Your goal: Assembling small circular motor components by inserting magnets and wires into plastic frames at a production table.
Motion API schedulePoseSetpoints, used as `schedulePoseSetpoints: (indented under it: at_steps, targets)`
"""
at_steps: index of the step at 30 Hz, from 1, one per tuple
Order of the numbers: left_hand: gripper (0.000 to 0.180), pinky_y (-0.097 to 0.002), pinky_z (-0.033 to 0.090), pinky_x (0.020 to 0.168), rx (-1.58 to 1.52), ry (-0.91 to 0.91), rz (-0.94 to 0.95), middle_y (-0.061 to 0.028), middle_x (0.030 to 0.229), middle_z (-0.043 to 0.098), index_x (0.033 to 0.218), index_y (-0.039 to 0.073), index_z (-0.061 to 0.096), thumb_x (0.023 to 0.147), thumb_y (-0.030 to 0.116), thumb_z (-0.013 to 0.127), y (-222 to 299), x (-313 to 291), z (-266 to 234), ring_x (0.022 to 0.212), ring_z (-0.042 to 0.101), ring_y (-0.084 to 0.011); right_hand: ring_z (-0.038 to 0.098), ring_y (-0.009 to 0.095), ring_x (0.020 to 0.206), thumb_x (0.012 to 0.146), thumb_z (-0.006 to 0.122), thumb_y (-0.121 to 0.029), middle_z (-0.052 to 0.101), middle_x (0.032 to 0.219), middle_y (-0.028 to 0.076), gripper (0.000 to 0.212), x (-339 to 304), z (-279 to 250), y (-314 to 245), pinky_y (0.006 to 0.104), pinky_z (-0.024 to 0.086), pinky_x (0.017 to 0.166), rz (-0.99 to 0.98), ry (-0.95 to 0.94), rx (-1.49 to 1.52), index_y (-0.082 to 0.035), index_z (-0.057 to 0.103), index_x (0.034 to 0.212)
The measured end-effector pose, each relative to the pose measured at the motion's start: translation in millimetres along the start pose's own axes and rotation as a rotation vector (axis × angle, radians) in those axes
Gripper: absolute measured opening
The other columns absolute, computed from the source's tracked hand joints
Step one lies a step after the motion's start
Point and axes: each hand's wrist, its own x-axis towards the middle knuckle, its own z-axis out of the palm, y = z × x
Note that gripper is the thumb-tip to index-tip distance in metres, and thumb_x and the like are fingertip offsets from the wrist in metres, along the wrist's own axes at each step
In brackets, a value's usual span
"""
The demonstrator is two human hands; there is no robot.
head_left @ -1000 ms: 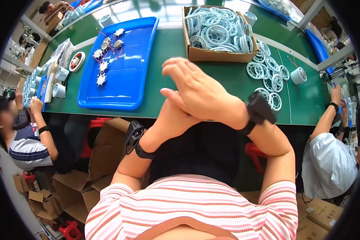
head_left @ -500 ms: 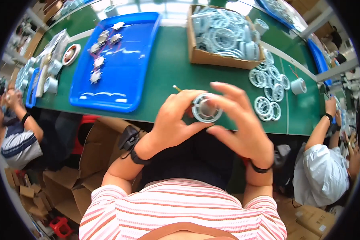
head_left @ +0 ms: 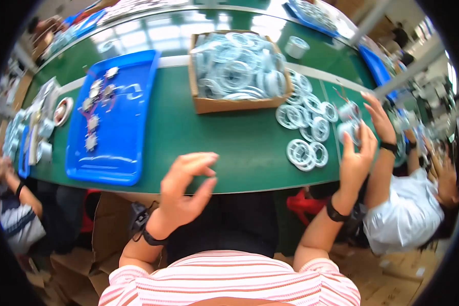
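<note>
My left hand [head_left: 182, 191] hovers over the table's near edge, its fingers curved and apart with nothing between them. On the right, my right hand [head_left: 358, 159] grips a pale blue plastic cylinder [head_left: 346, 132], thumb on one side and fingers on the other. Just beyond it stands a second pale blue cylinder [head_left: 349, 110] with thin wires sticking up. A co-worker's hand [head_left: 380, 118] reaches beside these two cylinders; whether it touches either I cannot tell. Left of my right hand, several pale blue plastic rings [head_left: 320, 128] lie loose on the green table [head_left: 229, 148].
A cardboard box [head_left: 242, 105] full of pale blue rings stands at the middle back. To the left lies a blue tray [head_left: 115, 163] with several small metal parts [head_left: 93, 122] on wires. A white cup-like part [head_left: 297, 47] stands behind the box. Co-workers sit on both sides.
My hands have parted. The right hand has carried the cylinder from in front of me to the table's right side; the left has let go and opened. The view has shifted rightward.
</note>
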Motion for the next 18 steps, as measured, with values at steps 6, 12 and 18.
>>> schedulePoseSetpoints:
  at_steps: [6,12,18]
  targets:
    - [0.019,-0.0358,0.054,0.082,-0.093,-0.546,0.197,-0.0124,0.115,0.071,0.103,0.004,0.071,0.086,0.011,0.077,60.5,19.8,-49.7,0.095,0.070,-0.0281,0.058,0.033,0.122,0.095,0.071,-0.016,0.058,0.134,0.023,0.045,-6.2,-0.8,84.0,0.0416,0.046,0.105,-0.121,0.017,-0.366,0.003,0.060,0.134]
    - [0.005,-0.0434,0.054,0.075,1.099,-0.605,-0.090,-0.0131,0.090,0.065,0.085,0.006,0.068,0.083,0.010,0.064,17.7,98.2,-139.1,0.085,0.065,-0.0355,0.057,0.033,0.125,0.100,0.063,-0.016,0.061,0.132,0.020,0.036,-12.4,2.3,30.3,0.0423,0.043,0.108,-0.151,0.199,-0.262,0.002,0.061,0.132]
    - [0.017,-0.0445,0.055,0.086,1.325,-0.064,-0.190,-0.0127,0.101,0.072,0.098,0.011,0.076,0.088,0.019,0.064,-146.0,219.9,-210.0,0.102,0.068,-0.0336,0.055,0.031,0.127,0.102,0.058,-0.011,0.062,0.133,0.016,0.028,-26.8,-10.3,-14.7,0.0440,0.041,0.110,-0.186,0.286,-0.125,0.001,0.063,0.127]
